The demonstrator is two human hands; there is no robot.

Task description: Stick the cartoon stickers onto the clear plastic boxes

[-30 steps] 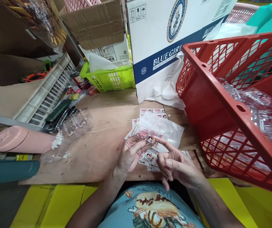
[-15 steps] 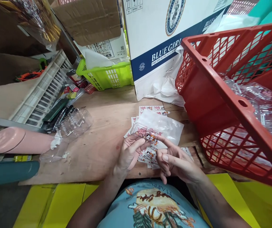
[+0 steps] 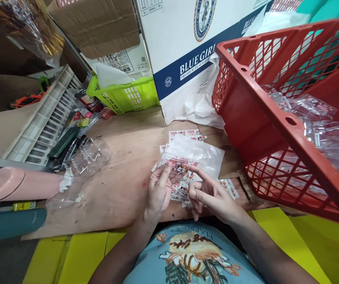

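A small clear plastic box [image 3: 173, 162] is pinched between the thumb and fingers of my left hand [image 3: 160, 189]. Pink lettering and a cartoon cat show on or through it; I cannot tell how much belongs to the sheets below. My right hand [image 3: 209, 195] has its index finger stretched to the box's right end, touching it, while the other fingers curl loosely and the thumb lies near them. Nothing shows in its grip. Beneath both hands lie printed cat sticker sheets [image 3: 184, 191] and a glossy white sheet [image 3: 206, 156].
At right stands a red plastic basket [image 3: 264, 102] with clear boxes [image 3: 335, 136] in it. Behind are a Blue Girl carton [image 3: 187, 75] and a lime basket [image 3: 128, 96]. At left lie a pink bottle [image 3: 24, 183], empty clear packaging [image 3: 90, 157] and a white crate [image 3: 42, 118].
The whole view has shifted slightly. My left hand has tilted the box a little, and my right index finger stays at its right end.
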